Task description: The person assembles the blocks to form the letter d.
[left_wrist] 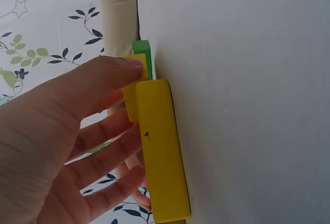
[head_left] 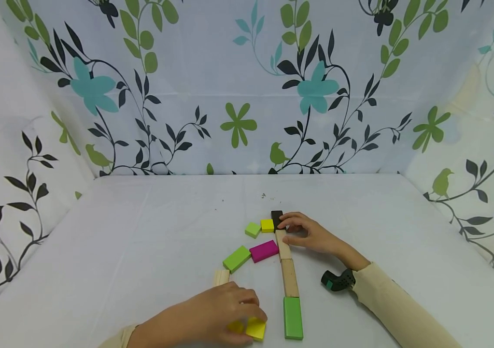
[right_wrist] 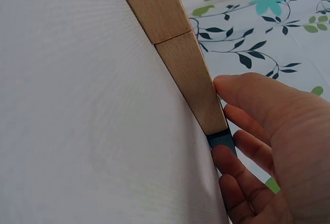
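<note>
My left hand [head_left: 212,309] pinches a small yellow block [head_left: 256,329] between thumb and fingers. Beside it lies a longer yellow block [left_wrist: 162,152], partly hidden under that hand in the head view. My right hand [head_left: 316,237] is at the far end of a straight row, fingers on the black block [head_left: 276,218] and thumb at the edge of a wooden block [head_left: 284,246]. A second wooden block [head_left: 289,278] and a green block [head_left: 293,318] continue this row toward me.
Left of the row, a small yellow block [head_left: 267,225], a light green block [head_left: 253,230], a magenta block [head_left: 264,251], a lime block [head_left: 237,259] and a pale wooden block [head_left: 221,277] lie on the white table. A black device [head_left: 338,280] sits at the right wrist.
</note>
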`<state>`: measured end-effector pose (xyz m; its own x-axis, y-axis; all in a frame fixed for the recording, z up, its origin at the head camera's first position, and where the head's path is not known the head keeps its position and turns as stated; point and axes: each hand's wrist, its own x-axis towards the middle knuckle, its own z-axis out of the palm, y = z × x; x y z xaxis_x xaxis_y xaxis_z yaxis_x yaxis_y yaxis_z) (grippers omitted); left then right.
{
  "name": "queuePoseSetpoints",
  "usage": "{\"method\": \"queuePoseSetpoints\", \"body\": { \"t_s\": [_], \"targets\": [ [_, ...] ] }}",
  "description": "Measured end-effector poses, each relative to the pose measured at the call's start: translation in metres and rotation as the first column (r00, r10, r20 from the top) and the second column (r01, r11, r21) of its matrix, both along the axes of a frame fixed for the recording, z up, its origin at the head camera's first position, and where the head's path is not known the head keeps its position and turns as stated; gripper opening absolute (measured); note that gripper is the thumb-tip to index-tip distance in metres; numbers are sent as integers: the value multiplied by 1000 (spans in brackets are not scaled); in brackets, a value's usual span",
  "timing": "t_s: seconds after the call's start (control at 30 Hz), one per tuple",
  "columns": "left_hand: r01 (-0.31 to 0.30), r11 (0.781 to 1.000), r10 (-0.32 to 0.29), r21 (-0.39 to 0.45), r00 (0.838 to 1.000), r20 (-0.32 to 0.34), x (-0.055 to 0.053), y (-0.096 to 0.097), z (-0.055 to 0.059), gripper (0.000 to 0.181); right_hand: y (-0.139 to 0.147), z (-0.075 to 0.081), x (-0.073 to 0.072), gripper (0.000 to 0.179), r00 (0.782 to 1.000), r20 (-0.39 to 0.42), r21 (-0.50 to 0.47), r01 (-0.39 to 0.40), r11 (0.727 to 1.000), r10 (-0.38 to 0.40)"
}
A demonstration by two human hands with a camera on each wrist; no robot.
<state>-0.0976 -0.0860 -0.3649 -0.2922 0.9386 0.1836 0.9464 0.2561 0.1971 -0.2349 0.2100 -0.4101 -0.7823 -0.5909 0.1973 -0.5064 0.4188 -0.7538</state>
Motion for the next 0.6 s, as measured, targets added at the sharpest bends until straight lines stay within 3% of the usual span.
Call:
{"method": "queuePoseSetpoints", "body": {
  "t_s": [0.13,0.4,0.6],
  "targets": [
    [4,1000,-4,-29,1000,8,0,1,-2,24,0,1,0,31,1000,-7,-5,-2,1000,2],
    [-24,996,34,-87,993,114,-1,2,-2,31,0,-1,-1,32,1000,-4,-10,2,1000,-3],
    [-20,996,29,-92,995,96,0,2,-3,28,0,-1,-1,32,1000,-1,-10,2,1000,-2]
  ]
}}
